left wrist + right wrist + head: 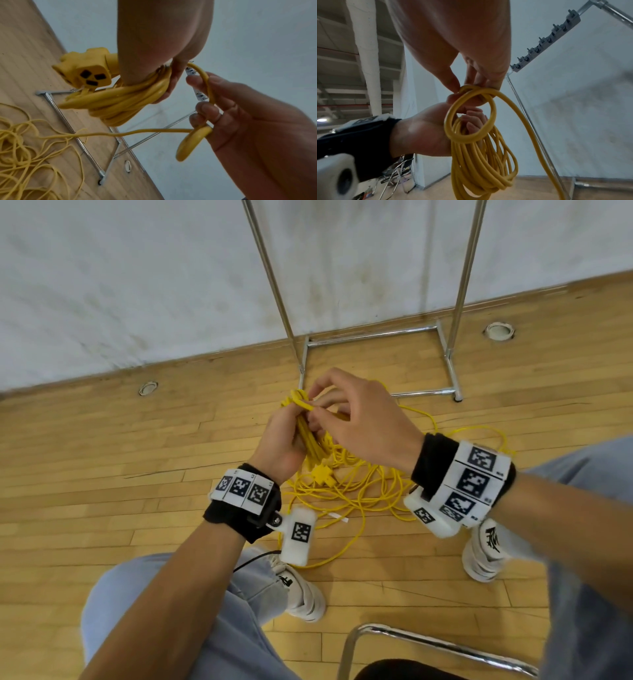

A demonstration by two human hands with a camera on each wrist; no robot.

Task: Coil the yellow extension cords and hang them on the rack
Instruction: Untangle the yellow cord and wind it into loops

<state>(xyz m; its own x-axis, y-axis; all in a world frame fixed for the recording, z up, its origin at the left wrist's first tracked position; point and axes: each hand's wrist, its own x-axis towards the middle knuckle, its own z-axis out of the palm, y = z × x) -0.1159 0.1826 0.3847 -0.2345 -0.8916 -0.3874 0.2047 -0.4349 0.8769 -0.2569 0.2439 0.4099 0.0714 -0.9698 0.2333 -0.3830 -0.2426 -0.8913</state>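
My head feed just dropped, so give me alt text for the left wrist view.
The left hand grips a coil of yellow cord with a three-outlet socket sticking out beside it, while the right hand pinches a loop of the same cord. Below, loose cord lies tangled on the wood floor by the rack base.

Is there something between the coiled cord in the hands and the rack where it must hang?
Nothing visible blocks it. The left hand holds the coil; the rack stands beyond, with only loose cord on the floor between.
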